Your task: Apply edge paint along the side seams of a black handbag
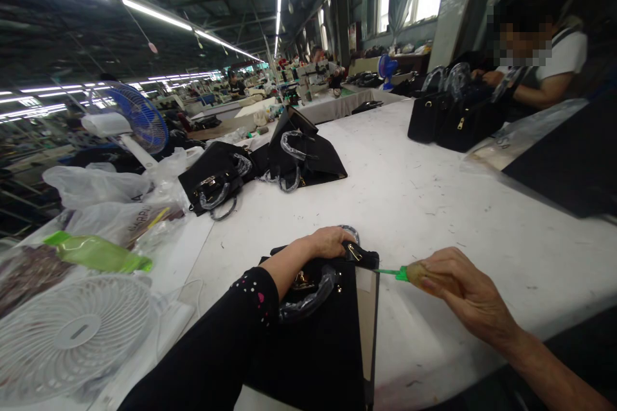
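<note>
A black handbag [313, 347] lies on the white table in front of me, its handle [308, 302] wrapped in clear plastic. My left hand [332, 241] is at the bag's far end beside a gold zip pull [354, 250], fingers curled over the edge and partly hidden. A pale beige strip [367, 321] shows along the bag's right side. In my right hand [453, 282] is a small amber squeeze bottle with a green nozzle [401, 274]. The thin tip points left and reaches the bag's upper right corner, by the top of the pale strip.
More black handbags [308, 157] lie across the table, with others [448, 119] at right before a seated person [549, 58]. To my left are a white fan [77, 334], a green bottle [99, 253] and plastic bags [96, 186]. A blue fan [139, 115] stands behind them.
</note>
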`<state>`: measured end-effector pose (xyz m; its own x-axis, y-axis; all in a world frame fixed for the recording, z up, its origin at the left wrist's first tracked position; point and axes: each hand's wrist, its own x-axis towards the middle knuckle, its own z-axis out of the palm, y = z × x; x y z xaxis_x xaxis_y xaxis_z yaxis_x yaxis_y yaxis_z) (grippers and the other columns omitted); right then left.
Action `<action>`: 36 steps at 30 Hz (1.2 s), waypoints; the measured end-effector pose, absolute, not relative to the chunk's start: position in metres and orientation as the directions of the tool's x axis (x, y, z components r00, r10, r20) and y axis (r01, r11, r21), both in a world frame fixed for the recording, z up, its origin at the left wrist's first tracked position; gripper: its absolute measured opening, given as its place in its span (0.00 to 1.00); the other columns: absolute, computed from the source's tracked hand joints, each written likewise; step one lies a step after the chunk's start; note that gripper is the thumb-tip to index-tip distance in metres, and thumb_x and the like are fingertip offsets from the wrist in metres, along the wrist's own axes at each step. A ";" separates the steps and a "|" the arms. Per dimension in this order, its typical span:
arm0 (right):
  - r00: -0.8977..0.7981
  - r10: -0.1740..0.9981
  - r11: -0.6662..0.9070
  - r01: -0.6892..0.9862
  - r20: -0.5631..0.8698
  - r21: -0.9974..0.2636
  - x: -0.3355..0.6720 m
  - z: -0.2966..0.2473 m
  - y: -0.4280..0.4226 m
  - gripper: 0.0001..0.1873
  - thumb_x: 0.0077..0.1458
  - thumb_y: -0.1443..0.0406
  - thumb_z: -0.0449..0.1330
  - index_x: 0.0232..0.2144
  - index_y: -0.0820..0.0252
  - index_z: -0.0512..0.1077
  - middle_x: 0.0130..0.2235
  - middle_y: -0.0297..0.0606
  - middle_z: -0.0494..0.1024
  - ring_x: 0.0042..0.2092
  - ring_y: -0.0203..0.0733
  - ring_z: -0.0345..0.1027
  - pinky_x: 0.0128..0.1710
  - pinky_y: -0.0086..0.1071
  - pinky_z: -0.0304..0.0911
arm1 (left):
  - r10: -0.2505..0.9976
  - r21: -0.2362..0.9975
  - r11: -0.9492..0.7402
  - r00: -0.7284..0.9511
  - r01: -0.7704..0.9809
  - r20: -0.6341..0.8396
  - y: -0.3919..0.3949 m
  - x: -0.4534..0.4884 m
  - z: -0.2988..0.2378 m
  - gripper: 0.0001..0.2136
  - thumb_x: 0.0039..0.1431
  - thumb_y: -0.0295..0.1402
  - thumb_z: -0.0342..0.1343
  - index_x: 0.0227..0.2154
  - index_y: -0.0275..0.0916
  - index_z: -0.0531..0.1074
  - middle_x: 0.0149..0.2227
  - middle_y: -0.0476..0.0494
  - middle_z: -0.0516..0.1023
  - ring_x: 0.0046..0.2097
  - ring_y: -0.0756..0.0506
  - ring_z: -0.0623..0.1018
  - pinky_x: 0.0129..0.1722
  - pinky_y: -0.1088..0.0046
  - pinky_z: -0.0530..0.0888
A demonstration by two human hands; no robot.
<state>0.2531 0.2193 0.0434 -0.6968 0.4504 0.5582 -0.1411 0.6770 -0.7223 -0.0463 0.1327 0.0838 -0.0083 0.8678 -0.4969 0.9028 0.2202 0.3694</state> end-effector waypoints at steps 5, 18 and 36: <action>-0.779 0.347 0.693 -0.163 0.522 -0.703 0.255 0.050 0.222 0.14 0.59 0.70 0.63 0.45 0.47 0.73 0.39 0.37 0.76 0.43 0.48 0.70 0.39 0.42 0.69 | 0.865 0.380 0.219 0.001 0.899 -0.502 0.133 -0.046 0.084 0.14 0.51 0.26 0.57 0.40 0.44 0.78 0.34 0.53 0.78 0.40 0.48 0.77 0.37 0.78 0.69; -0.779 0.403 0.635 -0.139 0.480 -0.760 0.254 0.050 0.223 0.11 0.59 0.67 0.63 0.43 0.46 0.75 0.39 0.37 0.77 0.42 0.49 0.71 0.38 0.43 0.70 | 0.876 0.396 0.215 0.003 0.893 -0.483 0.132 -0.045 0.083 0.14 0.52 0.26 0.57 0.41 0.44 0.78 0.33 0.53 0.78 0.39 0.48 0.77 0.36 0.78 0.69; -0.843 0.311 0.569 -0.205 0.440 -0.796 0.265 0.045 0.209 0.13 0.60 0.71 0.62 0.44 0.47 0.74 0.39 0.37 0.77 0.42 0.47 0.72 0.38 0.41 0.72 | 0.881 0.391 0.212 -0.002 0.896 -0.473 0.132 -0.045 0.082 0.14 0.51 0.25 0.56 0.39 0.44 0.78 0.31 0.53 0.77 0.38 0.48 0.76 0.35 0.78 0.68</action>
